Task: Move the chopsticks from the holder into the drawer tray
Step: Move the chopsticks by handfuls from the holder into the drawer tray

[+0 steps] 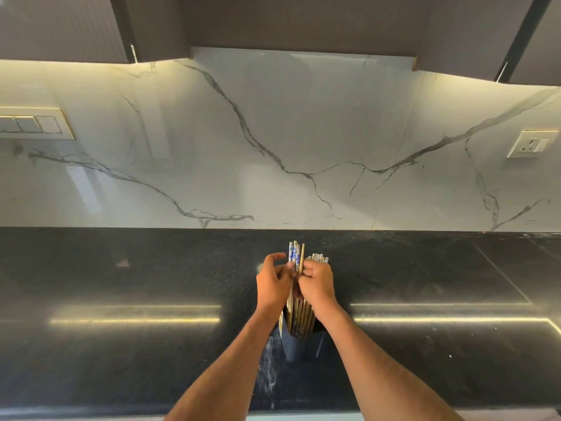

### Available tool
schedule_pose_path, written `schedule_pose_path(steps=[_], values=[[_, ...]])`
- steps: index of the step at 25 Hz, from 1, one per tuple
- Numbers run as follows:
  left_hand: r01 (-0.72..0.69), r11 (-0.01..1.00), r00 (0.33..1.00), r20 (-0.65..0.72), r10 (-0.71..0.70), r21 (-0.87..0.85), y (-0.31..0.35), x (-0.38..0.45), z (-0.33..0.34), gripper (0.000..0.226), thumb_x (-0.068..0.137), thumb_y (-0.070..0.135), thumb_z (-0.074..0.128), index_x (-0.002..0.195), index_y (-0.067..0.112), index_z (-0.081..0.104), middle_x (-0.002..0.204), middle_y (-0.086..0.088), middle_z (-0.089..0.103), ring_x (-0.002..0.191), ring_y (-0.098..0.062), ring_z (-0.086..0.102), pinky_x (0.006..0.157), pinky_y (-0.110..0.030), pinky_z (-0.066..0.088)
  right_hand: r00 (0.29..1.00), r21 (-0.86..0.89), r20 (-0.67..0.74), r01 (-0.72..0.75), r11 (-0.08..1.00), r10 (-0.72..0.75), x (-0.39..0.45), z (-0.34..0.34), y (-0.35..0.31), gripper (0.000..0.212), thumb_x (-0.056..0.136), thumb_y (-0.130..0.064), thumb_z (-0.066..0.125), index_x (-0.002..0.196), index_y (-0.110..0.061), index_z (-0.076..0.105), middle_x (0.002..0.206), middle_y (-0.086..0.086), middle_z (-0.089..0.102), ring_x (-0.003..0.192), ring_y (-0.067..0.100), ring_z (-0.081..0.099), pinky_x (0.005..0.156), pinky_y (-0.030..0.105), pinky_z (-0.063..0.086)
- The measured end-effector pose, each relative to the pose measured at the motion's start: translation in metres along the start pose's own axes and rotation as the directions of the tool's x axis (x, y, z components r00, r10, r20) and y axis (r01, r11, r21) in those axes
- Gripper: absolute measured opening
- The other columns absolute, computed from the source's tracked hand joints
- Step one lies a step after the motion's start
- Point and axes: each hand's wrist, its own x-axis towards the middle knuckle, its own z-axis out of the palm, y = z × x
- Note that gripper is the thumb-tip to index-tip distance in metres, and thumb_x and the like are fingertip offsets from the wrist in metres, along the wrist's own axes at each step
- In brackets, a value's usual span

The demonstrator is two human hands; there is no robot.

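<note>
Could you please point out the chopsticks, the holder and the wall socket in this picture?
chopsticks point(294, 253): head view, on the blue-patterned tops above the hands.
holder point(294, 347): head view, on its dark front wall below the sticks.
wall socket point(532, 144): head view, on its white faceplate.

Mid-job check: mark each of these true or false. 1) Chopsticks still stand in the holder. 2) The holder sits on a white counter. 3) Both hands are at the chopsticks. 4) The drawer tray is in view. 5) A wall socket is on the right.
1) True: the bundle of wooden chopsticks with blue-and-white patterned tops stands in the dark blue holder.
2) False: the black speckled stone counter is dark.
3) True: left hand and right hand grip them.
4) False: no drawer tray shows.
5) True: white wall socket.
</note>
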Motion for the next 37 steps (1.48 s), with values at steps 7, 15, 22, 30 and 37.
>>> schedule_pose_path(steps=[7,15,22,30,37], values=[[-0.044,0.994,0.944,0.32,0.075,-0.104,0.031,-0.017,-0.001,0.023,0.106,0.018,0.045,0.099,0.0,0.058,0.08,-0.009,0.061,0.072,-0.013,0.059,0.069,-0.026,0.051,1.0,0.13,-0.024,0.011,0.991,-0.008,0.003,-0.025,-0.048,0.011,0.092,-0.006,0.069,0.088,-0.012,0.077,0.067,0.007,0.075,0.045,0.014,0.06,0.04,0.023,0.045],[-0.143,0.99,0.954,0.266,0.136,0.01,0.081,-0.034,0.013,0.029,0.102,-0.003,0.041,0.078,0.007,0.055,0.07,-0.006,0.06,0.061,-0.009,0.06,0.059,-0.02,0.053,0.997,0.199,-0.054,0.058,0.978,-0.049,-0.02,-0.053,-0.091,0.011,0.091,-0.006,0.07,0.086,-0.011,0.078,0.075,0.02,0.075,0.044,0.015,0.053,0.042,0.024,0.04],[-0.017,0.994,0.997,0.072,0.009,0.111,0.096,-0.067,0.022,0.036,0.091,-0.01,0.046,0.063,0.011,0.054,0.052,0.004,0.06,0.046,-0.008,0.059,0.049,-0.024,0.053,0.997,0.168,0.01,0.068,0.983,-0.071,-0.058,-0.072,-0.099,0.014,0.099,-0.015,0.062,0.093,-0.014,0.076,0.057,0.007,0.066,0.042,0.013,0.053,0.044,0.026,0.046],[0.358,0.92,0.907,-0.174,-0.383,-0.158,0.1,-0.091,0.006,0.021,0.101,0.004,0.045,0.092,0.002,0.064,0.08,-0.016,0.074,0.071,-0.026,0.075,0.07,-0.041,0.064,0.911,0.291,-0.256,0.392,0.873,-0.324,-0.091,-0.107,-0.113,0.014,0.095,-0.009,0.065,0.093,-0.017,0.076,0.091,0.002,0.074,0.076,0.012,0.069,0.07,0.024,0.059],[0.583,0.695,0.812,0.267,-0.519,-0.421,0.139,-0.108,-0.005,0.026,0.094,-0.005,0.033,0.083,-0.005,0.056,0.055,-0.013,0.062,0.048,-0.023,0.064,0.049,-0.032,0.054,0.598,-0.048,0.324,0.784,0.618,-0.733,-0.133,-0.111,-0.091,0.024,0.094,0.002,0.056,0.089,-0.017,0.069,0.095,-0.011,0.063,0.096,0.012,0.064,0.089,0.023,0.052]])
